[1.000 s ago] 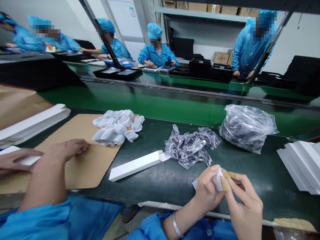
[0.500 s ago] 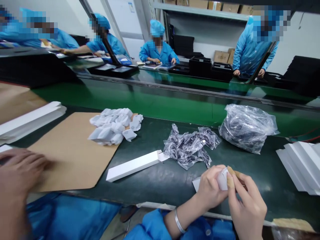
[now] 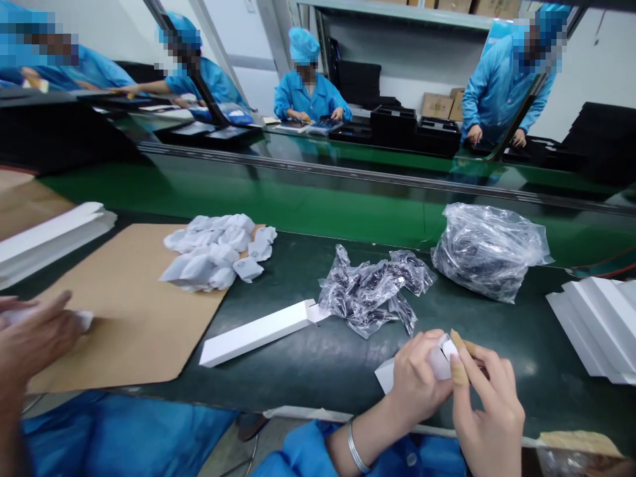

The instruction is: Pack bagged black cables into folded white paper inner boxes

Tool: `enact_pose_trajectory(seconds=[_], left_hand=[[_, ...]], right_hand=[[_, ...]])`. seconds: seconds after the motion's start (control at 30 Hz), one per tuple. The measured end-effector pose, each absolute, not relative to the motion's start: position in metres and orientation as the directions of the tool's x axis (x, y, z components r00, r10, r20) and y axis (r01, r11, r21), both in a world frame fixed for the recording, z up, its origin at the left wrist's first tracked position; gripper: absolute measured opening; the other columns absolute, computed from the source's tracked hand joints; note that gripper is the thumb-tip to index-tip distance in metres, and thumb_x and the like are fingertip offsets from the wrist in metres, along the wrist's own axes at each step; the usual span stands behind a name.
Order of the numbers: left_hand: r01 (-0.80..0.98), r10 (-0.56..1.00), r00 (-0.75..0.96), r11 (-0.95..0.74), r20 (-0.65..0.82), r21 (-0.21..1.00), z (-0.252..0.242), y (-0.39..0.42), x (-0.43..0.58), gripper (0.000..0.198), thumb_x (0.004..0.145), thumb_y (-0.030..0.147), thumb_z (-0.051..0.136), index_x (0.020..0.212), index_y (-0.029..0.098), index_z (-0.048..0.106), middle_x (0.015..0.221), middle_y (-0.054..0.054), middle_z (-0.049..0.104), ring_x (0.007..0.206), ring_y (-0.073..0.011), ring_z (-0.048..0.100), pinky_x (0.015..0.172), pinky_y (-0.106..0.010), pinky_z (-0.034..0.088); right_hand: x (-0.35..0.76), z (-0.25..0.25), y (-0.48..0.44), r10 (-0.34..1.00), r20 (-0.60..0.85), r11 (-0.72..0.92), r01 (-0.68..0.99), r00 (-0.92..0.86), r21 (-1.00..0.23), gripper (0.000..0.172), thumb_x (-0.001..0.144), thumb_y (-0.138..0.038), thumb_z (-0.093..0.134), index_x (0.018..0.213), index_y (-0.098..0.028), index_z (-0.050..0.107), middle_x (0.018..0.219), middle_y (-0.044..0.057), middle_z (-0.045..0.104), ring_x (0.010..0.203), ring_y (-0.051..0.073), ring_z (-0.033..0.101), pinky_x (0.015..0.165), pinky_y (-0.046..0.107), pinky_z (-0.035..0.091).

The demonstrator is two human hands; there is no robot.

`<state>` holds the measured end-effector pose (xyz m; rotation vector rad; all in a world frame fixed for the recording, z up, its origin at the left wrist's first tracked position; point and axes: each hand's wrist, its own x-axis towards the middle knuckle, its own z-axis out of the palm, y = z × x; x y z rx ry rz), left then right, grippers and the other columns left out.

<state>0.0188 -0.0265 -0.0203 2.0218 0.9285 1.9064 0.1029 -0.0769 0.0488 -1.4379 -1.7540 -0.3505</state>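
My left hand (image 3: 420, 377) and my right hand (image 3: 484, 397) are together at the near edge of the dark green bench, both closed on a small white folded carton (image 3: 437, 361). My right forefinger wears a tan plaster and presses on the carton's end flap. A long white box (image 3: 258, 333) lies flat to the left of my hands with one end flap open. Just beyond my hands sits a crumpled pile of small clear bags (image 3: 372, 291) with dark parts inside.
A full clear bag (image 3: 489, 248) lies at the right. White paper wads (image 3: 213, 252) rest on a brown cardboard sheet (image 3: 124, 311). Flat white cartons are stacked far right (image 3: 593, 324) and far left (image 3: 50, 235). A co-worker's hand (image 3: 34, 334) is at the left; a green conveyor (image 3: 298, 199) runs behind.
My hands stay on the small carton, fingers shifting slightly on its flap. The co-worker's hand at the left drew back off the cardboard towards the near edge.
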Motion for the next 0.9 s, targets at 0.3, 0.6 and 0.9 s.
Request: enact_pose_trajectory(seconds=[0.3, 0.6, 0.9], left_hand=[[0.249, 0.615, 0.002, -0.764, 0.789, 0.595, -0.013, -0.026, 0.013, 0.051, 0.091, 0.035, 0.061, 0.128, 0.018, 0.031, 0.100, -0.011, 0.067, 0.081, -0.0188, 0.070, 0.067, -0.031, 0.061], [0.283, 0.619, 0.056, -0.763, 0.784, 0.582, -0.011, -0.032, 0.014, 0.050, 0.091, 0.048, 0.059, 0.123, 0.016, 0.039, 0.096, -0.012, 0.069, 0.079, -0.0212, 0.071, 0.064, -0.033, 0.061], [0.296, 0.603, 0.108, -0.778, 0.790, 0.554, -0.010, -0.036, 0.010, 0.040, 0.097, 0.038, 0.047, 0.129, 0.016, 0.037, 0.104, -0.013, 0.068, 0.081, -0.0219, 0.068, 0.064, -0.035, 0.059]], right_hand=[[0.119, 0.050, -0.083, 0.731, 0.679, 0.337, 0.831, 0.066, -0.444, 0.014, 0.091, -0.020, 0.059, 0.092, -0.018, 0.073, 0.096, 0.006, 0.071, 0.080, 0.014, 0.069, 0.070, 0.023, 0.054], [0.111, 0.056, -0.084, 0.753, 0.628, 0.269, 0.779, 0.196, -0.566, 0.013, 0.088, -0.020, 0.062, 0.086, -0.018, 0.074, 0.088, 0.004, 0.071, 0.075, 0.013, 0.068, 0.067, 0.020, 0.053], [0.098, 0.047, -0.086, 0.633, 0.766, 0.279, 0.891, 0.110, -0.359, 0.016, 0.086, -0.008, 0.062, 0.095, -0.018, 0.070, 0.088, 0.005, 0.065, 0.073, 0.013, 0.056, 0.068, 0.027, 0.048]])
